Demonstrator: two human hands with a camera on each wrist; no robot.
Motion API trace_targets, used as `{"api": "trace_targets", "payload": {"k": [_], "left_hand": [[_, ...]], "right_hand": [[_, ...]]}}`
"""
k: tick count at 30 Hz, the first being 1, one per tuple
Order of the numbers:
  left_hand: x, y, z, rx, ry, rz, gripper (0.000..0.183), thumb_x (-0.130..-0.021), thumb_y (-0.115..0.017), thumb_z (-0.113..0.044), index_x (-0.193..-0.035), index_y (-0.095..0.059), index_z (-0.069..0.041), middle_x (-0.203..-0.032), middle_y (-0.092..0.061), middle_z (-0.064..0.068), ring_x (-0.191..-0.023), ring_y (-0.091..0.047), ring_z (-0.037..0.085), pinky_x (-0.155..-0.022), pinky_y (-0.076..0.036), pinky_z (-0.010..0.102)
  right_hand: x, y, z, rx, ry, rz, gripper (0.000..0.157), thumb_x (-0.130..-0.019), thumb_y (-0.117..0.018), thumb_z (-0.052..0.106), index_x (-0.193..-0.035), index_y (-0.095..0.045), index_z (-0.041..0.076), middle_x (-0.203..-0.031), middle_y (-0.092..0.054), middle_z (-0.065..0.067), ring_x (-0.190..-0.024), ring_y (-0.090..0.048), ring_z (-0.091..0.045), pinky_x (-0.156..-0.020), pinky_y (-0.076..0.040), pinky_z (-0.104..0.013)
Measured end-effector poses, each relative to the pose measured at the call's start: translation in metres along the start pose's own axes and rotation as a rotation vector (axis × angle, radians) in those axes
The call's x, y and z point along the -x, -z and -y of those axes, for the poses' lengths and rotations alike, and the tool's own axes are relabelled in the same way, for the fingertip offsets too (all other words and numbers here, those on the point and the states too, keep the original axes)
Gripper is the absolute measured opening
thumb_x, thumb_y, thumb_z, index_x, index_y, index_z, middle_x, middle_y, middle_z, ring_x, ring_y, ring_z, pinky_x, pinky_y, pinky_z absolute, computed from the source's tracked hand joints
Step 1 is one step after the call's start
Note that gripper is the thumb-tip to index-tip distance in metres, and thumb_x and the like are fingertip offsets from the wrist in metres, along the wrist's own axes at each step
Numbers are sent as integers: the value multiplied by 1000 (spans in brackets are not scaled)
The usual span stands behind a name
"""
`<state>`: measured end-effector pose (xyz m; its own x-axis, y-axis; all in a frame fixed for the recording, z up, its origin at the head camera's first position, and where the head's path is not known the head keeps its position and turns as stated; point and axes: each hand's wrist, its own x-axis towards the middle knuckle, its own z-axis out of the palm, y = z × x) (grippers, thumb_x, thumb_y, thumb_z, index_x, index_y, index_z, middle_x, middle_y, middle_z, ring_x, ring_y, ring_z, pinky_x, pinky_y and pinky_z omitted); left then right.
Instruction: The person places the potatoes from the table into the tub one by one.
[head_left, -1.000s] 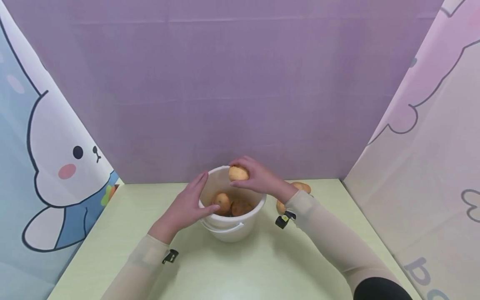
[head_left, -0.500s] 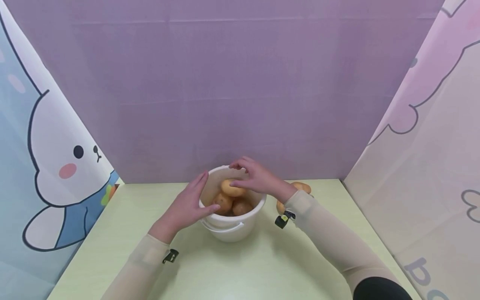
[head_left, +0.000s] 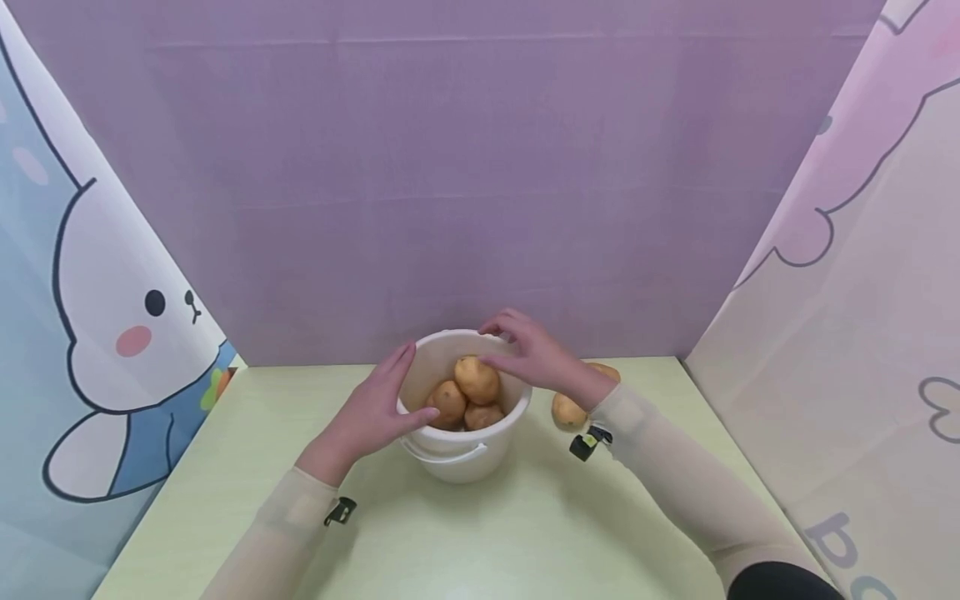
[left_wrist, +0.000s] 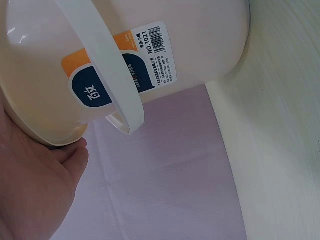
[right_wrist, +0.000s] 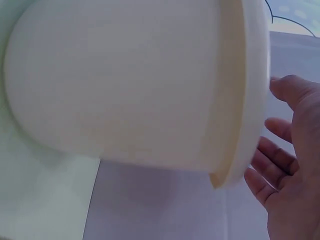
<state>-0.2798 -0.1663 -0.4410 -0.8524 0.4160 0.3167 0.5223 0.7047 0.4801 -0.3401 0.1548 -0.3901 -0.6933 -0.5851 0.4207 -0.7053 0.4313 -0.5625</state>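
Observation:
A white bucket [head_left: 465,462] with a looped handle stands on the table and holds several potatoes. Its topmost potato [head_left: 477,380] rests on two others lower down. My left hand [head_left: 375,408] holds the bucket by its left rim, the thumb reaching over the front edge; the left wrist view has this hand [left_wrist: 40,175] right at the rim. Over the right side of the opening, my right hand [head_left: 532,354] has nothing in it, fingers loosely bent and apart. The right wrist view shows this hand [right_wrist: 295,160] beside the rim, with gaps between the fingers.
To the right of the bucket, partly behind my right forearm, lie a potato [head_left: 568,412] and another potato [head_left: 606,371]. A purple backdrop [head_left: 465,183] rises behind the pale green table [head_left: 450,542], with printed cloth walls [head_left: 127,283] on both sides.
My right hand has let go of a potato, which dropped into the bucket and settled on the others. That hand then shifted slightly right. The left hand stays at the rim.

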Motion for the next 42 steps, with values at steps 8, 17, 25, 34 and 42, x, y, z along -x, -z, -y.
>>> {"api": "trace_targets", "payload": {"k": [8, 17, 25, 34, 42], "left_hand": [[0, -1, 0, -1, -3, 1, 115, -96, -79, -60, -175, -21, 0, -182, -22, 19, -164, -29, 44, -128, -33, 66], [0, -1, 0, 0, -6, 1, 118, -96, -75, -68, -176, -20, -1, -182, -23, 19, -164, -29, 43, -128, -33, 65], [0, -1, 1, -4, -6, -4, 116, -96, -78, -62, -176, -20, -1, -182, -23, 19, -164, -29, 43, -128, -33, 65], [0, -1, 1, -4, -3, -1, 117, -96, -76, -67, -176, -21, -1, -182, -22, 19, -164, -29, 43, -128, -33, 66], [0, -2, 1, 2, 1, 3, 118, -96, -76, -69, -176, -20, -2, -182, -22, 18, -165, -28, 43, -128, -33, 66]], "right_hand": [[35, 22, -11, 52, -30, -64, 37, -104, -80, 21, -136, -71, 4, -134, -66, -13, -126, -63, -32, -103, -57, -58], [77, 41, -34, 78, -147, -108, 36, -104, -80, 23, -136, -71, 10, -138, -66, -11, -121, -62, -30, -100, -58, -56], [108, 45, -59, 92, -192, -188, 33, -103, -80, 18, -132, -72, 6, -131, -67, -11, -124, -64, -37, -103, -54, -64], [138, 36, -84, 48, -286, -277, 29, -102, -83, 19, -126, -72, 6, -123, -65, -10, -111, -63, -36, -93, -54, -60], [155, 31, -99, 63, -330, -326, 27, -103, -82, 19, -122, -71, 4, -123, -66, -11, -111, -61, -29, -93, -55, -51]]}}
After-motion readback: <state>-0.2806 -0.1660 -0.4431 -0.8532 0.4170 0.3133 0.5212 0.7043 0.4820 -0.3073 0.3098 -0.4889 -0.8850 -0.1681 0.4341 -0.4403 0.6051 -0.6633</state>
